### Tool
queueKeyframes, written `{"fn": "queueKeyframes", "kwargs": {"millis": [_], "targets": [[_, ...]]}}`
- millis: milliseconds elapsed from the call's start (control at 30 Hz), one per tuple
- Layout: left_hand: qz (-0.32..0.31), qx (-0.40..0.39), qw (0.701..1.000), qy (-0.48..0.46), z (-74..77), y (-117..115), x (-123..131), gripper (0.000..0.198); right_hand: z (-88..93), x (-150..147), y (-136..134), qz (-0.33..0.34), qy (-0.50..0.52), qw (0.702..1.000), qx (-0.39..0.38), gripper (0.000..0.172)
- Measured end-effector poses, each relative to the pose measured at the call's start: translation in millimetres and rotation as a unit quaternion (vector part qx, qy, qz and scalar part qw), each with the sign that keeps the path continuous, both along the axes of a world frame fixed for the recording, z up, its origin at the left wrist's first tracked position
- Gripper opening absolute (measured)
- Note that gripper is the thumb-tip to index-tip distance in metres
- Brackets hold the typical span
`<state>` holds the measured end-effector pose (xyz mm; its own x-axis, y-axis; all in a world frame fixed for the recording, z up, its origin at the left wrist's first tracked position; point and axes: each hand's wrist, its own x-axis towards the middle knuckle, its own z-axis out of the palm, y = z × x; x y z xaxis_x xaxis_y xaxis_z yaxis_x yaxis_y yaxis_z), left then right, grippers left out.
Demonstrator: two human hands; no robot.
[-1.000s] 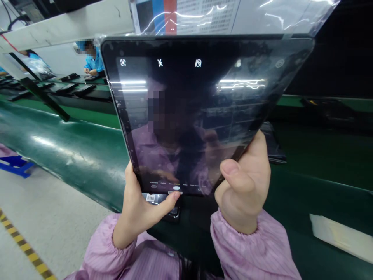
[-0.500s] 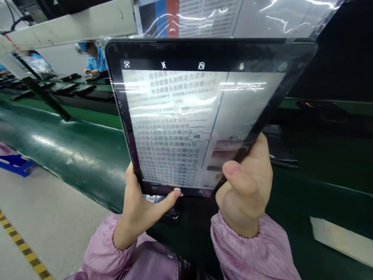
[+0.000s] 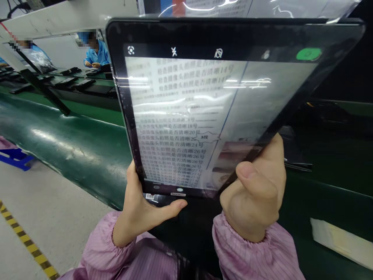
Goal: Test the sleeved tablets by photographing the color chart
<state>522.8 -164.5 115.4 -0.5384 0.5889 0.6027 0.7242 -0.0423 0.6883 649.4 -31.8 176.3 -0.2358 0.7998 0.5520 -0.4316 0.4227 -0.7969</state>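
Note:
A black-framed tablet (image 3: 186,105) is held up in front of me, its screen showing a camera view of a printed sheet with lines of text. My right hand (image 3: 256,190) grips its lower right edge, with the thumb on the front and the fingers hidden behind. At the lower left, my left hand (image 3: 145,210) supports the tablet from the side and back; its thumb stretches out just below the bottom edge, off the screen. Behind the tablet's top edge hangs a printed sheet in clear plastic (image 3: 215,8).
A green-covered workbench (image 3: 72,144) runs along the left. Black devices (image 3: 71,83) lie on a line beyond, where a co-worker in blue (image 3: 100,56) sits. A pale packet (image 3: 340,241) lies at the right. Yellow-black tape (image 3: 29,245) marks the floor.
My left thumb has lifted off the button at the screen's bottom and moved slightly right and down. The tablet looks larger and closer, and a green mark now shows at the screen's upper right.

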Motion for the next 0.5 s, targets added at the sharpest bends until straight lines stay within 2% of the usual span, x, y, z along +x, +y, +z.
{"fn": "queueKeyframes", "kwargs": {"millis": [133, 267, 333, 400, 467, 500], "targets": [[-0.024, 0.004, 1.000, 0.007, 1.1, 2, 0, 0.118, 4.7, 1, -1, -0.016, -0.007, 1.000, -0.007, 0.042], [-0.050, -0.006, 0.999, -0.014, 5.3, 3, 2, 0.119, 10.3, 6, 1, 0.006, 0.020, 0.999, -0.036, 0.036], [-0.107, -0.012, 0.993, -0.051, 3.4, 3, 1, 0.116, 7.3, 11, 4, 0.005, 0.020, 0.998, -0.062, 0.040], [-0.194, -0.035, 0.975, -0.105, -4.2, 1, -5, 0.106, -2.7, 20, 9, -0.014, -0.012, 0.992, -0.123, 0.039], [-0.282, -0.090, 0.940, -0.166, -18.1, 1, -17, 0.083, -20.1, 35, 16, -0.043, -0.071, 0.971, -0.223, 0.040], [-0.301, -0.123, 0.926, -0.194, -27.0, 2, -25, 0.071, -31.1, 44, 21, -0.057, -0.102, 0.953, -0.278, 0.043]]}}
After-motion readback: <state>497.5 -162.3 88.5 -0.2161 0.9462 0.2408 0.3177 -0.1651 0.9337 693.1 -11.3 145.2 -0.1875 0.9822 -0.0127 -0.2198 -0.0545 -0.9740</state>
